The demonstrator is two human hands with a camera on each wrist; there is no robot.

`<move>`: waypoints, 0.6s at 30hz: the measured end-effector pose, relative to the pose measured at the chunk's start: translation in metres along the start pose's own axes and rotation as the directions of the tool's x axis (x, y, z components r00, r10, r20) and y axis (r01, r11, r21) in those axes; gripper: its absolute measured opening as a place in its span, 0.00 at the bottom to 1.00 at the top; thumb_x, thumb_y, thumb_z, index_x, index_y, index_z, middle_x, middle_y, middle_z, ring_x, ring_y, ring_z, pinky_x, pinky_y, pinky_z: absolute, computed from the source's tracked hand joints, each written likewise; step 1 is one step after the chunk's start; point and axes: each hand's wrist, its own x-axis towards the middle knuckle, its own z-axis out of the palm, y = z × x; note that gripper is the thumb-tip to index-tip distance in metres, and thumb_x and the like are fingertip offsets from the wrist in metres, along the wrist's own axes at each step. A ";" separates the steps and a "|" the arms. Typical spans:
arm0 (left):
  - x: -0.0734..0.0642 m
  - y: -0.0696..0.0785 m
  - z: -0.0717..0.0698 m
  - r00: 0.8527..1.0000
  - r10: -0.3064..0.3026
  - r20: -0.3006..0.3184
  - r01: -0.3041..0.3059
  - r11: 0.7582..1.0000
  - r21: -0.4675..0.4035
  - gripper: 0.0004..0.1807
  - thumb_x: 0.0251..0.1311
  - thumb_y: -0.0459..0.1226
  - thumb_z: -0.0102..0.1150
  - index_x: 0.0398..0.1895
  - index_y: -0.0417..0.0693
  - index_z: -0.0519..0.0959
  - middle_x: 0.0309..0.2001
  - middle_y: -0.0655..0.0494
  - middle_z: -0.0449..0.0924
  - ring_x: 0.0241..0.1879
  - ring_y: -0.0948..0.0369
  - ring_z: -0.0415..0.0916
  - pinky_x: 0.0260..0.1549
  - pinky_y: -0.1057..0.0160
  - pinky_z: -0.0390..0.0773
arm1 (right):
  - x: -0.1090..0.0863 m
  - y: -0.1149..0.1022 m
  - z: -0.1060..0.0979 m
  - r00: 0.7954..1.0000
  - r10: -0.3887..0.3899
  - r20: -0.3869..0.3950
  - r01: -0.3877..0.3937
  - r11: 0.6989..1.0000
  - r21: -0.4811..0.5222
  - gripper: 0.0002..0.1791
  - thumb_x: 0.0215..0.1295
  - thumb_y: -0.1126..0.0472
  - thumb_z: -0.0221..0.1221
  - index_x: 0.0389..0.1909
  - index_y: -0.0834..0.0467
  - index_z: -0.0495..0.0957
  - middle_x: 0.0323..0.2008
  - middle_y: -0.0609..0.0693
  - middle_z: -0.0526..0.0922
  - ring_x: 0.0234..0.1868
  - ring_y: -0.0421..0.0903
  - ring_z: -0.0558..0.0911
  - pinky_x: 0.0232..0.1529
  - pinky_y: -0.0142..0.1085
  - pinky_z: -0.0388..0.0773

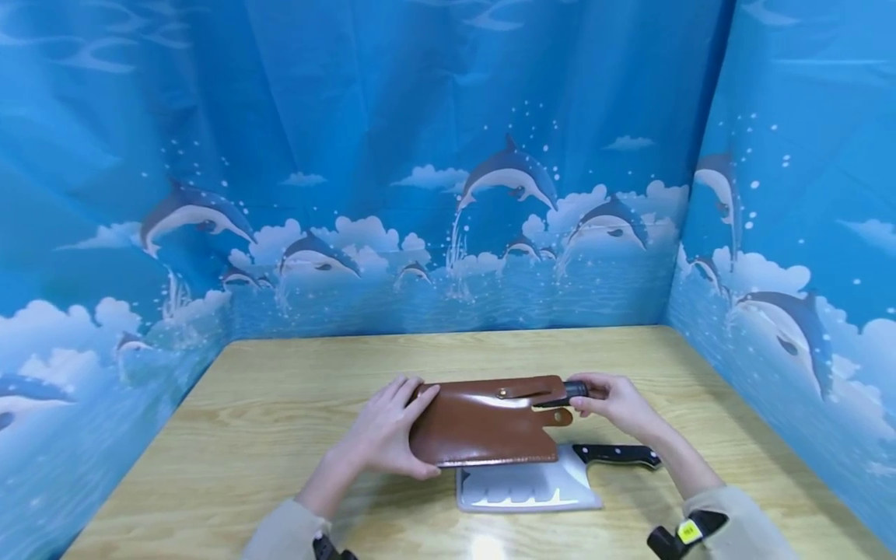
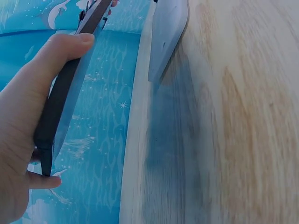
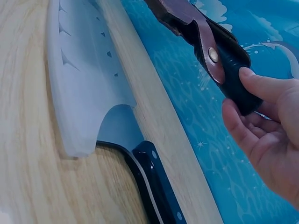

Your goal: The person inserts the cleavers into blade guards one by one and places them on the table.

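My left hand grips the left end of a brown leather knife sheath, thumb at the near edge and fingers over the far one. From the sheath's right end sticks a dark knife handle, pinched by my right hand between thumb and fingers. The blade is hidden inside the leather. A strap with a metal snap lies along the handle, and a loose tab with a hole points right. In the left wrist view, the sheath is held edge-on above the table.
A cleaver lies on the wooden table just below the sheath. Its blade wears a pale translucent cover, and its black riveted handle points right. Blue curtains printed with dolphins stand behind the table and at its sides.
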 end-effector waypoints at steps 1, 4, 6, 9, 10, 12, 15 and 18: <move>0.000 0.000 0.000 1.000 0.000 0.001 0.000 1.000 -0.001 0.60 0.26 0.68 0.65 0.68 0.48 0.63 0.60 0.40 0.67 0.59 0.42 0.65 0.54 0.43 0.70 | 0.000 0.000 0.000 1.000 -0.008 0.003 0.008 1.000 -0.003 0.25 0.62 0.62 0.59 0.56 0.73 0.68 0.40 0.61 0.82 0.33 0.50 0.82 0.37 0.43 0.80; 0.000 0.002 0.001 1.000 0.002 0.001 -0.002 1.000 -0.002 0.60 0.26 0.67 0.66 0.68 0.48 0.63 0.60 0.40 0.67 0.59 0.42 0.65 0.53 0.43 0.70 | 0.000 0.000 0.000 1.000 -0.020 0.009 0.020 1.000 -0.005 0.25 0.62 0.63 0.59 0.56 0.74 0.69 0.39 0.61 0.82 0.32 0.49 0.81 0.37 0.43 0.80; 0.000 0.002 0.000 1.000 0.003 0.004 -0.003 1.000 -0.001 0.60 0.26 0.67 0.66 0.67 0.48 0.63 0.59 0.40 0.67 0.59 0.43 0.65 0.53 0.43 0.70 | -0.001 0.000 0.001 1.000 -0.018 0.009 0.018 1.000 -0.003 0.25 0.62 0.63 0.59 0.56 0.73 0.69 0.38 0.60 0.82 0.31 0.47 0.81 0.36 0.43 0.80; 0.001 0.003 0.001 1.000 0.004 0.013 -0.004 1.000 0.004 0.60 0.26 0.68 0.66 0.68 0.48 0.63 0.59 0.40 0.67 0.59 0.43 0.65 0.53 0.44 0.70 | -0.001 0.002 0.001 1.000 -0.010 0.004 0.010 1.000 0.007 0.25 0.62 0.64 0.59 0.57 0.74 0.68 0.39 0.61 0.81 0.32 0.48 0.80 0.36 0.42 0.80; 0.002 0.004 0.001 1.000 0.003 0.017 -0.003 1.000 0.004 0.61 0.26 0.68 0.65 0.68 0.48 0.62 0.60 0.40 0.66 0.59 0.43 0.65 0.54 0.44 0.70 | -0.002 0.003 0.000 1.000 -0.005 -0.002 0.005 1.000 0.013 0.26 0.62 0.63 0.59 0.57 0.74 0.68 0.39 0.61 0.81 0.32 0.48 0.80 0.37 0.41 0.80; 0.005 0.004 0.001 1.000 0.002 0.024 -0.002 1.000 0.013 0.61 0.27 0.68 0.65 0.68 0.48 0.62 0.60 0.41 0.66 0.59 0.43 0.64 0.54 0.44 0.69 | -0.001 0.005 -0.001 1.000 0.004 -0.020 -0.003 1.000 0.029 0.28 0.62 0.63 0.60 0.58 0.74 0.67 0.41 0.62 0.81 0.32 0.46 0.80 0.38 0.41 0.80; 0.010 0.006 0.002 0.999 -0.007 0.043 0.005 1.000 0.031 0.61 0.28 0.70 0.63 0.69 0.49 0.61 0.61 0.41 0.64 0.60 0.44 0.63 0.55 0.45 0.69 | 0.000 0.010 -0.003 0.998 0.015 -0.053 -0.012 0.998 0.059 0.29 0.61 0.62 0.60 0.59 0.75 0.66 0.42 0.62 0.81 0.33 0.42 0.80 0.39 0.43 0.80; 0.015 0.008 0.004 0.998 -0.018 0.065 0.016 0.999 0.029 0.62 0.28 0.70 0.63 0.70 0.50 0.60 0.62 0.40 0.63 0.61 0.44 0.62 0.55 0.44 0.68 | 0.000 0.014 -0.004 0.997 0.019 -0.075 -0.013 0.997 0.079 0.29 0.61 0.62 0.61 0.58 0.76 0.66 0.42 0.62 0.81 0.33 0.39 0.80 0.39 0.41 0.80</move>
